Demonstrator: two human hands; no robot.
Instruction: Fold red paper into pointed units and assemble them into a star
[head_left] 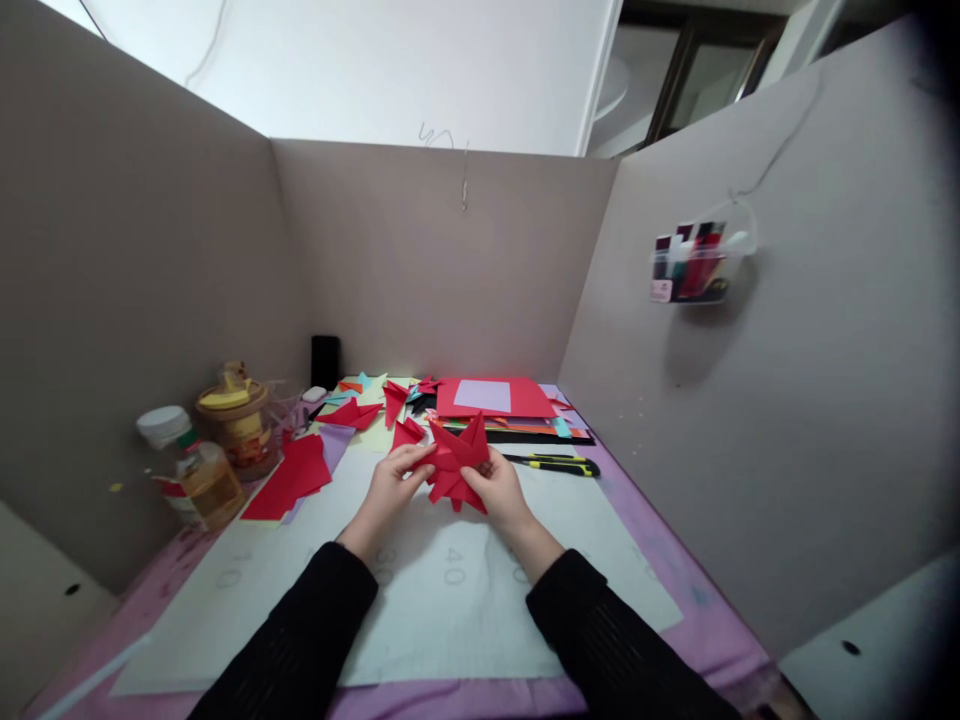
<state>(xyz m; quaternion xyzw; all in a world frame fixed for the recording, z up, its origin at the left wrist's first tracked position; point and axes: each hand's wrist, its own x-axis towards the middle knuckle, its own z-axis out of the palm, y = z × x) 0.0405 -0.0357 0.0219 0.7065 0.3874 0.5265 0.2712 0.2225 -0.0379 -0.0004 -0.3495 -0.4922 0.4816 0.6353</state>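
Observation:
Between my two hands, a folded red origami piece [453, 458] with several pointed tips is held up over the white mat [450, 640]. My left hand [394, 492] pinches its left edge between thumb and fingers. On the other side, my right hand [501, 490] grips the right edge, thumb laid on the front face. The fingers behind the paper are partly hidden. Just behind the left hand rests another red folded paper [408, 433]. To the right of my right hand lies a yellow and black utility knife [559, 464].
A stack of coloured paper [525, 398] lies at the back. Red sheets [292, 482], a bottle of amber liquid [210, 488] and a brown tub with a yellow lid [238, 430] occupy the left. Grey partitions [450, 260] enclose the table; a clear basket [694, 265] hangs on the right one.

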